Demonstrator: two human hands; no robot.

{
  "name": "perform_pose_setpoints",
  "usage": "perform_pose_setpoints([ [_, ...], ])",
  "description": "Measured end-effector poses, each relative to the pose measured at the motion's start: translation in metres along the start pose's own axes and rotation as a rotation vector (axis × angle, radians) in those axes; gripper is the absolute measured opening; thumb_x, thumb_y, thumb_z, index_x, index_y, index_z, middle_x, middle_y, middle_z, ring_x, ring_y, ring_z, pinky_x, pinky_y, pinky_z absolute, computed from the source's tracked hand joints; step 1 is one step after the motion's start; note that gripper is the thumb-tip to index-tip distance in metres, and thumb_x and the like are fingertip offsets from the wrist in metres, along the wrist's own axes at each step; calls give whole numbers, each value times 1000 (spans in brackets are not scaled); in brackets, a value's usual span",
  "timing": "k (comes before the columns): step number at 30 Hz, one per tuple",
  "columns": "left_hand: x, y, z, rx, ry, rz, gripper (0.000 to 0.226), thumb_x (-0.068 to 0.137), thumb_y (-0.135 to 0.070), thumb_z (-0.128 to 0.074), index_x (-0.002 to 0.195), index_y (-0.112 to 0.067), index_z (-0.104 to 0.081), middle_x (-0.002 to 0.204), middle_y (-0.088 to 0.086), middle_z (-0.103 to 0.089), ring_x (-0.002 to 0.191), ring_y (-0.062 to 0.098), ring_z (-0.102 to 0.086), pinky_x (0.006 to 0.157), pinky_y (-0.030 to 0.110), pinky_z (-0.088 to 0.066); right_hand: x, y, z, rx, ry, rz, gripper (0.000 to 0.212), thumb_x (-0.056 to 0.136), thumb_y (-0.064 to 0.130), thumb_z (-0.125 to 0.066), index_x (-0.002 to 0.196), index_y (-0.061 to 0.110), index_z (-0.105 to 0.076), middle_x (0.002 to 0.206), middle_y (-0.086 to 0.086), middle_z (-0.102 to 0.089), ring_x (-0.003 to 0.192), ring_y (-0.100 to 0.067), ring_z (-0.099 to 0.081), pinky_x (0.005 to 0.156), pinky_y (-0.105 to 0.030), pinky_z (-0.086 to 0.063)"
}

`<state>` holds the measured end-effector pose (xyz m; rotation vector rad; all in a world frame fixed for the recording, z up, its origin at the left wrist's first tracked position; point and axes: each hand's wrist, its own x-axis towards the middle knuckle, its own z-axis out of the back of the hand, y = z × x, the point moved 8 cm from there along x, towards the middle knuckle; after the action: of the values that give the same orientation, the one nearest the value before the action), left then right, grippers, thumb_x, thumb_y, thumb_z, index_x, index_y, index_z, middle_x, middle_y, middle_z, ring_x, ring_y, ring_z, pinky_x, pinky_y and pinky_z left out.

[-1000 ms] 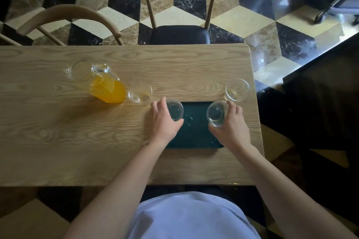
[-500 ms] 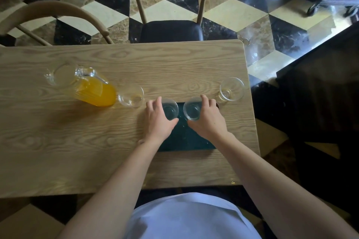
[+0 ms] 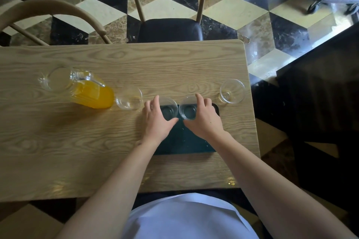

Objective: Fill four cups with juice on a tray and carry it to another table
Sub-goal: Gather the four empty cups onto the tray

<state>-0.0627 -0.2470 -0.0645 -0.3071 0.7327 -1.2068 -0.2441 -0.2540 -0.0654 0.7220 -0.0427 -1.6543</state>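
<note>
A dark green tray [image 3: 184,139] lies on the wooden table [image 3: 77,141] in front of me. Two clear empty cups stand side by side at the tray's far edge. My left hand [image 3: 156,120] holds the left cup [image 3: 168,109], fingers curled round it. My right hand [image 3: 203,120] grips the right cup [image 3: 188,109]. A third empty cup [image 3: 129,99] stands on the table left of the tray, beside a glass pitcher [image 3: 85,88] of orange juice. A fourth cup [image 3: 232,91] stands off the tray near the table's right edge.
Two wooden chairs stand at the table's far side, one with a dark seat [image 3: 169,29] straight ahead, another [image 3: 50,17] at the left. The table's right edge [image 3: 252,122] drops to a patterned marble floor. A dark counter [image 3: 320,103] lies to the right.
My right hand has carried its cup leftward over the tray until it stands next to the left cup. My left hand has stayed on its cup.
</note>
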Motion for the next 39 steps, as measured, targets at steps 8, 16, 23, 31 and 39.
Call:
perform_pose_setpoints([
  [8,-13,23,53,-158,-399,115,70,91,-41,-68,140,1,-42,128,20,-54,122,33,-44,99,52,-45,-5,-17,5,132,124,-16,136,59,29,-88,154,28,8,149,-8,-26,127,-27,-44,91,-44,-51],
  [16,0,77,67,-233,-508,338,95,75,-49,-82,144,-5,-35,142,20,-41,132,34,-39,103,49,-45,-6,-81,51,127,-340,-205,91,72,24,-81,146,13,-29,139,-11,-39,128,-29,-35,106,-45,-36],
  [23,33,81,59,-182,-415,343,117,68,-49,-88,155,-10,-22,158,16,-32,145,33,-29,112,51,-40,32,-93,75,42,-376,-292,108,65,52,-79,148,15,-21,154,-9,-27,140,-33,-24,108,-59,-29],
  [31,42,85,49,-191,-390,356,114,75,-40,-85,160,-10,-16,165,16,-22,152,31,-19,121,51,-29,57,-91,72,40,-249,-269,100,73,46,-67,153,20,-14,149,-12,-35,137,-35,-33,107,-56,-31],
  [39,18,73,67,-190,-457,239,106,73,-39,-87,154,-5,-28,151,15,-37,137,32,-41,108,50,-45,22,-79,84,74,-364,-160,89,76,40,-69,148,18,-22,144,-12,-37,130,-32,-37,104,-53,-39],
])
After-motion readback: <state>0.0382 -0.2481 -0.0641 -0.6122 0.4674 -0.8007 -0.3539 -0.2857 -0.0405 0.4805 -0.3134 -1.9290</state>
